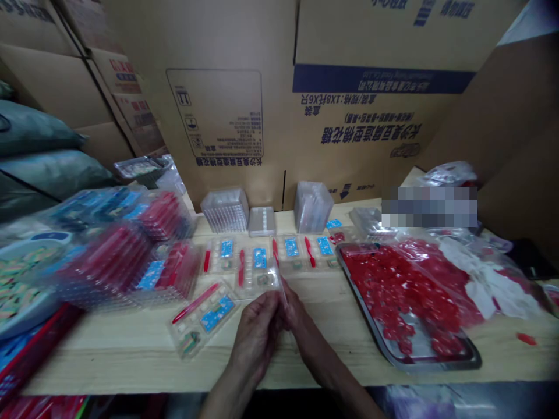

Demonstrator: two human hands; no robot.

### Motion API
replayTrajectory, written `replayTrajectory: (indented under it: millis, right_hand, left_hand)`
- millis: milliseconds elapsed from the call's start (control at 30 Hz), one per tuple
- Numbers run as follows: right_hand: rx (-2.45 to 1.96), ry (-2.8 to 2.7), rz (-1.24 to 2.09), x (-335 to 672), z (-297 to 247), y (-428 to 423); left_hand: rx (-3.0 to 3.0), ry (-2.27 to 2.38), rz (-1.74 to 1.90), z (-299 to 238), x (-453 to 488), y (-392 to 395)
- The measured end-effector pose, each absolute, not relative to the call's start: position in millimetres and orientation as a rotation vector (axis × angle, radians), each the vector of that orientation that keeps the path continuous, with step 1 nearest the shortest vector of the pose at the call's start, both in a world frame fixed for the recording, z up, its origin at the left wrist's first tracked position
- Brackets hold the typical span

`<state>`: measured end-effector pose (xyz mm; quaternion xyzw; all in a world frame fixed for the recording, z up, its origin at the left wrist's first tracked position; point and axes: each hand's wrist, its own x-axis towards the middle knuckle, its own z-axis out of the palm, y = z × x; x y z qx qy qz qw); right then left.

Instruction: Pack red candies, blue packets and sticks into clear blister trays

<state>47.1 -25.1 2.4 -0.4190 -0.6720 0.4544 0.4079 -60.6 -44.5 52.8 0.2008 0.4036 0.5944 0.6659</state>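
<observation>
My left hand and my right hand meet at the middle of the wooden table, fingers closed together on the near edge of a clear plastic blister tray that holds a red pen and a blue card. Another filled blister tray lies just left of my left hand. A row of similar trays with red pens and blue cards lies behind.
A metal tray of small red pieces sits at the right, with plastic bags beyond. Stacks of filled packs crowd the left. Clear empty tray stacks stand before cardboard boxes.
</observation>
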Motion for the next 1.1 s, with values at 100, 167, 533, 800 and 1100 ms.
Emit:
replayTrajectory:
  millis: [100, 167, 533, 800, 1100]
  right_hand:
    - [-1.234, -1.845, 0.952, 57, 8, -32]
    - [-1.271, -1.934, 0.877, 65, 9, -28]
    - [-1.856, -2.178, 0.565, -36, 61, 176]
    - [-2.145, -2.273, 0.597, -111, 22, 245]
    - [-2.149, -2.329, 0.443, -106, 5, 250]
  left_hand:
    - [0.577, 1.023, 1.373, 50, -64, -46]
    - [0.734, 1.176, 1.413, 50, -81, -39]
    - [1.762, 2.546, 1.363, 77, -221, 43]
    - [2.143, 2.187, 1.477, 27, -202, -8]
    - [2.075, 1.953, 1.458, 8, -204, -19]
